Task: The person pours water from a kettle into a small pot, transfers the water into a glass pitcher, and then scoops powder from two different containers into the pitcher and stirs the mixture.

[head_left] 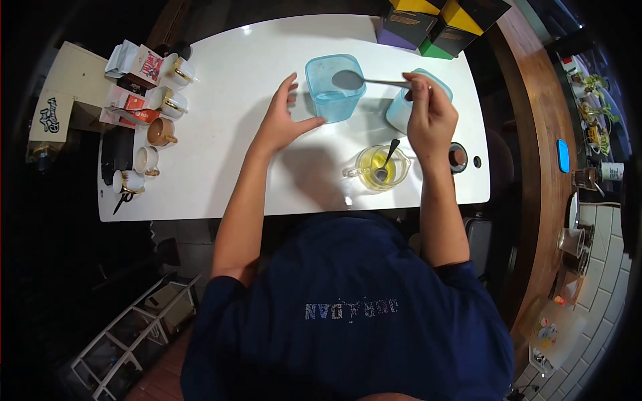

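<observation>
My right hand is closed around the handle of a metal spoon. The spoon's bowl hangs over a translucent light-blue container, overlapping its opening in this view. At that container's left side is my left hand, fingers spread, its thumb reaching the lower corner. Partly hidden behind my right hand stands a second blue container with whitish contents. Nearer to me sits a glass jug of yellow liquid, with a dark-handled spoon leaning in it. A small dark-lidded jar is close to my right wrist.
Several mugs line the left side of the white table, with scissors below them and packets behind. Coloured boxes stand at the back right. A wooden counter runs along the right.
</observation>
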Motion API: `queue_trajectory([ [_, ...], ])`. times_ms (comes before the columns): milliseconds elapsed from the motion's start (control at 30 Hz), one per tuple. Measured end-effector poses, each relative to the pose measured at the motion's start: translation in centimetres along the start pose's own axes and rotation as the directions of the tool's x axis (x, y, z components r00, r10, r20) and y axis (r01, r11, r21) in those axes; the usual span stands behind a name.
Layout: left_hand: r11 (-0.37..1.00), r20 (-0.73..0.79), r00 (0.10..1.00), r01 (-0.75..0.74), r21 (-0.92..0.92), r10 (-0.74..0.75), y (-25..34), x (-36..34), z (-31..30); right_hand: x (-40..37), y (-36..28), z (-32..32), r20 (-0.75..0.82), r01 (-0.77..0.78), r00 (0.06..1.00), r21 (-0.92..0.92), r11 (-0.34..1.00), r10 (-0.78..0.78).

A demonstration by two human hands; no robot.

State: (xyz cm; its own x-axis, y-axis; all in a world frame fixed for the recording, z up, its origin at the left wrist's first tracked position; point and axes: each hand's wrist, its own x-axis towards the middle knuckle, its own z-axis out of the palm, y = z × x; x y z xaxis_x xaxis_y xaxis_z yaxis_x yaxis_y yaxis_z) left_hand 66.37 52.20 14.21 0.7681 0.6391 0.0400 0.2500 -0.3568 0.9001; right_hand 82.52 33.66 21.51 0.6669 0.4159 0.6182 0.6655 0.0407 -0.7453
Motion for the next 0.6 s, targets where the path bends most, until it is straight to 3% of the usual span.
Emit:
queue_trajectory([
  [67,0.999,0.001,1.000,-0.017,0.028,0.017,-0.4,2.5,0.9,-0.4,-0.8,-0.3,0.071,0.060,0.996,-0.071,0.996,-0.054],
  [133,0.983,0.095,0.978,-0.179,-0.050,0.183,-2.6,4.5,2.4,-0.8,-1.0,-0.6,0.090,0.085,0.993,-0.073,0.994,-0.079],
  [167,0.983,0.101,0.979,-0.175,-0.050,0.180,-2.3,4.3,2.6,-1.1,-1.2,-0.8,0.110,0.111,0.989,-0.071,0.991,-0.103],
  [233,0.949,0.085,0.967,-0.214,-0.232,0.239,-1.6,3.9,2.8,-1.6,-1.6,-1.4,0.106,0.106,0.990,-0.068,0.992,-0.098],
  [333,0.942,0.115,0.954,-0.244,-0.230,0.276,0.2,2.9,1.6,-2.3,-2.3,-2.3,0.091,0.088,0.992,-0.057,0.994,-0.083],
  [367,0.948,0.073,0.949,-0.298,-0.116,0.307,0.4,2.6,1.0,-2.5,-2.4,-2.4,0.085,0.123,0.989,-0.042,0.991,-0.119],
  [400,0.948,0.079,0.949,-0.297,-0.115,0.306,1.2,2.3,0.4,-2.6,-2.5,-2.5,0.079,0.160,0.984,-0.027,0.987,-0.157],
  [467,0.894,0.152,0.922,-0.384,0.231,0.356,2.7,1.7,-0.5,-2.7,-2.6,-2.4,0.088,0.163,0.983,-0.010,0.987,-0.162],
  [600,0.878,0.118,0.919,-0.395,0.273,0.377,3.3,1.5,-1.2,-3.0,-2.3,-2.0,0.139,0.172,0.976,-0.014,0.985,-0.168],
])
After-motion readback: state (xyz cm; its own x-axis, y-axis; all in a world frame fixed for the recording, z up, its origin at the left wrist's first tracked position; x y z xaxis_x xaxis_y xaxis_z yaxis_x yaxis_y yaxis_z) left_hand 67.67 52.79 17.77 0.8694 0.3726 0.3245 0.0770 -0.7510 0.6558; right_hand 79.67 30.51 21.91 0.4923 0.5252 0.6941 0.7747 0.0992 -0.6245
